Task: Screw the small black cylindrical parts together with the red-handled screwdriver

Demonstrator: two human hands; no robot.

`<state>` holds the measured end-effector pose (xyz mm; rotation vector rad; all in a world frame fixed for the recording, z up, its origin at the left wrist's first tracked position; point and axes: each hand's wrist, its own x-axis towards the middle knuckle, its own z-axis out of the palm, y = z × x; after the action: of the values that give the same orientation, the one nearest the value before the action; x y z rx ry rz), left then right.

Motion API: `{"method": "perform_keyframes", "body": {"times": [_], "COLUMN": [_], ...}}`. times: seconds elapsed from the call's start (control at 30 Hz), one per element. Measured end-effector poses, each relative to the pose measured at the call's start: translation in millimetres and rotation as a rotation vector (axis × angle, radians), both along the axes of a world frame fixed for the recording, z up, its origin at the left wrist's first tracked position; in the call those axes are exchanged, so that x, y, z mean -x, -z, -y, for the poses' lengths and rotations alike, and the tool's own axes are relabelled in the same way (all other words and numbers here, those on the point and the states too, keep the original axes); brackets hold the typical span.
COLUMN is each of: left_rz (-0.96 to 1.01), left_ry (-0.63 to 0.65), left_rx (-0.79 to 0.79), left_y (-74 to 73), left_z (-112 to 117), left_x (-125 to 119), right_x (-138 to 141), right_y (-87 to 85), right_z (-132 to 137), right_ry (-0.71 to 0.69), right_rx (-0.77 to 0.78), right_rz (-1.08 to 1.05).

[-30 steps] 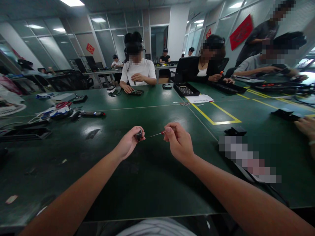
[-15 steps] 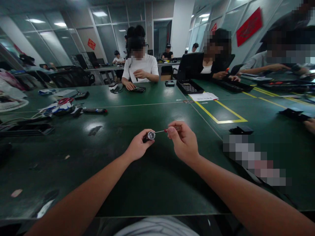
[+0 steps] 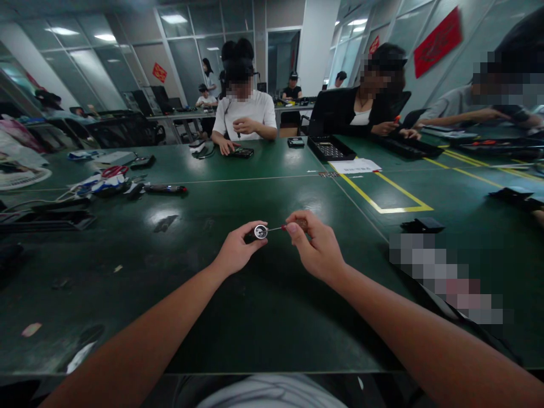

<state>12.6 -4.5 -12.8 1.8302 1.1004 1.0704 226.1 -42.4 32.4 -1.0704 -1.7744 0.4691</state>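
Above the green table, my left hand (image 3: 236, 247) is closed around a dark cylinder (image 3: 260, 232). Its round, silvery open end faces me, with a white and dark pattern inside. My right hand (image 3: 317, 242) grips a small screwdriver (image 3: 301, 224) by its brownish handle. A red collar and thin metal shaft point left, and the tip meets the rim or the inside of the cylinder's open end; I cannot tell which. Most of the cylinder's body is hidden behind my left fingers.
At left lie a dark pen-like tool (image 3: 165, 190), tangled cables (image 3: 108, 178) and a black tray (image 3: 46, 220). A compartmented black tray (image 3: 330, 149) and white paper (image 3: 355, 165) lie beyond, near yellow tape (image 3: 402, 210). A small black box (image 3: 423, 225) sits right. Several co-workers sit around.
The cylinder's open end has turned slightly, and the screwdriver in my right hand has shifted a little left toward it. The view has moved slightly.
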Motion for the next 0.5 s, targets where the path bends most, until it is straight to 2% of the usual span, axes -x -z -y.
{"method": "perform_keyframes", "body": {"times": [0.17, 0.33, 0.5], "left_rz": [-0.01, 0.025, 0.009], "left_ry": [-0.003, -0.03, -0.059], "left_rx": [-0.011, -0.019, -0.006], "left_y": [4.9, 11.9, 7.2], "left_z": [-1.8, -6.6, -4.0], "left_x": [-1.3, 1.3, -0.6], "right_x": [1.9, 3.9, 3.3], "right_y": [-1.1, -2.7, -4.1], "right_z": [2.4, 3.8, 3.0], "right_ry": [0.044, 0.028, 0.021], "right_rx": [-0.048, -0.078, -0.034], "right_rz": [0.029, 0.103, 0.121]}}
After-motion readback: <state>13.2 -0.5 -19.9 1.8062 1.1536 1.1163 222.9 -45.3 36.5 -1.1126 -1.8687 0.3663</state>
